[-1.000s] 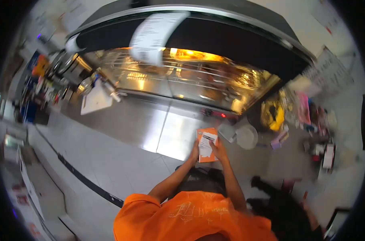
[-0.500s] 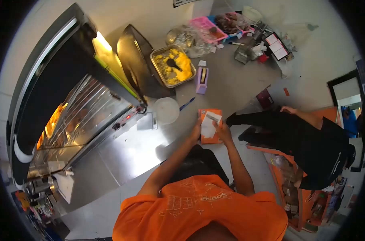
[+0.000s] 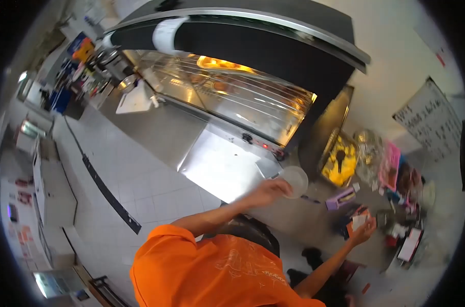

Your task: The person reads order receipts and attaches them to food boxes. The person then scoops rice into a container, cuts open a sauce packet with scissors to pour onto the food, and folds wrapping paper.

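Head view: the left hand [image 3: 269,193] is at the near-left rim of 1 translucent tub [image 3: 298,180], pinching or not I cannot tell; the right hand [image 3: 363,234], grip unclear, meets an orange packet [image 3: 359,221] near 1 purple dispenser [image 3: 340,199].

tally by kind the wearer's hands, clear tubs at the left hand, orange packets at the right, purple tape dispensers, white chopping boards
Left hand, right hand: 2
Clear tub: 1
Orange packet: 1
Tape dispenser: 1
Chopping board: 1
Total: 6
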A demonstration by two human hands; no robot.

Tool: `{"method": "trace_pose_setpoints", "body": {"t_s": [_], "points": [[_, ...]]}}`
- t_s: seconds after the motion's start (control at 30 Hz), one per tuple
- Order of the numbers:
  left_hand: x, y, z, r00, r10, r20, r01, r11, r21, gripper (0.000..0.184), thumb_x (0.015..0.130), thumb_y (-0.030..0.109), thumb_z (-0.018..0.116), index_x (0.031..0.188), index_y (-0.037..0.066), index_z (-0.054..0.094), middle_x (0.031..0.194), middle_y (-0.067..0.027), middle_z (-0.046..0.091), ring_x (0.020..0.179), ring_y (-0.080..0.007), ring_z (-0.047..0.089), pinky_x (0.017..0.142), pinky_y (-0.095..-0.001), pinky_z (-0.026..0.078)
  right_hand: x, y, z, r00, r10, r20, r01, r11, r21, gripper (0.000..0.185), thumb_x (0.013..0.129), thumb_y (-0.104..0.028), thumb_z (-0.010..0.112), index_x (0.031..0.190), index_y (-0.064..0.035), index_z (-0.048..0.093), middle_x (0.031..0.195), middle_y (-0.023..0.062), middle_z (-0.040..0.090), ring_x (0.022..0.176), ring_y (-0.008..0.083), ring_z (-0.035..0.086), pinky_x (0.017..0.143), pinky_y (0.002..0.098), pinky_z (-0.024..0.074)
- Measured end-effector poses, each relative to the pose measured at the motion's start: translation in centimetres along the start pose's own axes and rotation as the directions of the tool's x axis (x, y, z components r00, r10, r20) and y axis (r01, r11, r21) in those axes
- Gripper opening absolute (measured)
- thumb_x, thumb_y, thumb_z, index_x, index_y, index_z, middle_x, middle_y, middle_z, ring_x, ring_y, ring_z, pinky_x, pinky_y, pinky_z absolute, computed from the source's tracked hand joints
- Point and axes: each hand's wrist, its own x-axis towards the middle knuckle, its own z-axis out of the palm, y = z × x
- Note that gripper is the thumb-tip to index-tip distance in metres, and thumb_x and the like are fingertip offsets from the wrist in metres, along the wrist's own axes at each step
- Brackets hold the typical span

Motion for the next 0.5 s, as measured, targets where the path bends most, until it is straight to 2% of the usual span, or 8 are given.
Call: {"method": "trace_pose_setpoints", "body": {"t_s": [0.07,0.1,0.13,0.17,0.23,0.37,0.47,0.5], "points": [[-2.8,4.0,-6.7,0.913,-0.085,-0.398,0.069,0.996,-0.054,0.009,0.079,-0.002,0.053,0.081,0.0,0.062,0.098,-0.0086,0.061,0.094,-0.018,0.058,0.088,-0.0308,0.045,-4.0,-15.0,6.2,0.91,0.131,0.394,-0.264,0.914,0.307,0.039,0.099,-0.029,0.053,0.123,0.0013,0.057,0.126,0.0139,0.058,0.11,0.0235,0.059,0.09,0.033,0.0496],[-4.7,5.0,-9.9,0.896,0.027,-0.442,-0.005,0.999,0.052,0.011,0.081,-0.003,0.051,0.081,0.001,0.061,0.098,-0.008,0.06,0.093,-0.0171,0.058,0.086,-0.0308,0.046,-6.7,-18.3,10.0,0.816,-0.283,0.504,0.117,0.934,0.337,0.032,0.099,-0.019,0.05,0.121,0.0026,0.058,0.127,0.0145,0.057,0.116,0.0232,0.056,0.095,0.0321,0.0463],[-5.9,5.4,-13.1,0.871,0.14,-0.471,-0.073,0.985,0.159,0.013,0.084,-0.004,0.048,0.08,0.002,0.059,0.097,-0.0074,0.06,0.092,-0.0162,0.057,0.084,-0.0308,0.046,-9.3,-26.6,14.7,0.618,-0.23,0.752,-0.315,0.804,0.505,0.03,0.096,-0.017,0.053,0.116,0.0023,0.063,0.131,0.0152,0.056,0.122,0.0248,0.052,0.101,0.0349,0.0417],[-6.5,6.3,-14.3,0.872,0.15,-0.465,-0.077,0.982,0.172,0.013,0.084,-0.004,0.048,0.08,0.002,0.059,0.097,-0.0074,0.06,0.092,-0.0162,0.057,0.084,-0.0308,0.046,-11.9,-35.5,15.8,0.538,-0.547,0.642,-0.09,0.72,0.689,0.029,0.093,-0.018,0.056,0.112,0.0009,0.067,0.136,0.0161,0.053,0.126,0.0269,0.049,0.106,0.0381,0.037],[-8.6,9.8,-15.9,0.794,0.105,-0.598,-0.06,0.994,0.095,0.013,0.08,-0.006,0.047,0.079,0.001,0.058,0.098,-0.007,0.058,0.09,-0.015,0.055,0.084,-0.029,0.045,-14.9,-49.6,19.0,0.401,-0.755,0.518,-0.018,0.559,0.829,0.024,0.087,-0.017,0.064,0.108,-0.0064,0.072,0.138,0.0163,0.051,0.131,0.0272,0.046,0.107,0.0386,0.0342],[-10.3,14.3,-19.5,0.722,0.113,-0.682,-0.099,0.993,0.059,0.008,0.077,0.001,0.051,0.074,0.003,0.058,0.091,-0.0083,0.059,0.092,-0.0177,0.054,0.088,-0.0297,0.039,-18.4,-66.0,27.5,0.56,-0.767,0.312,-0.006,0.373,0.928,0.025,0.088,-0.019,0.066,0.108,-0.0057,0.071,0.123,0.0157,0.063,0.122,0.0261,0.054,0.101,0.0367,0.04],[-11.3,16.4,-24.4,0.662,0.222,-0.716,-0.2,0.973,0.116,0.009,0.08,0.006,0.052,0.08,0.001,0.059,0.091,-0.0092,0.058,0.091,-0.0184,0.053,0.086,-0.0304,0.039,-21.1,-68.3,27.4,0.57,-0.665,0.482,-0.215,0.446,0.869,0.026,0.09,-0.021,0.065,0.108,-0.0027,0.069,0.109,0.0125,0.069,0.105,0.021,0.063,0.091,0.0328,0.0463],[-12.2,16.0,-27.0,0.721,0.266,-0.64,-0.266,0.959,0.098,0.022,0.09,0.011,0.053,0.105,-0.003,0.062,0.113,-0.011,0.061,0.102,-0.0184,0.056,0.091,-0.0312,0.043,-22.6,-66.9,26.9,0.564,-0.663,0.492,-0.26,0.423,0.868,0.023,0.092,-0.017,0.063,0.106,-0.0003,0.068,0.102,0.0095,0.07,0.093,0.0146,0.065,0.083,0.0281,0.0491]]}}
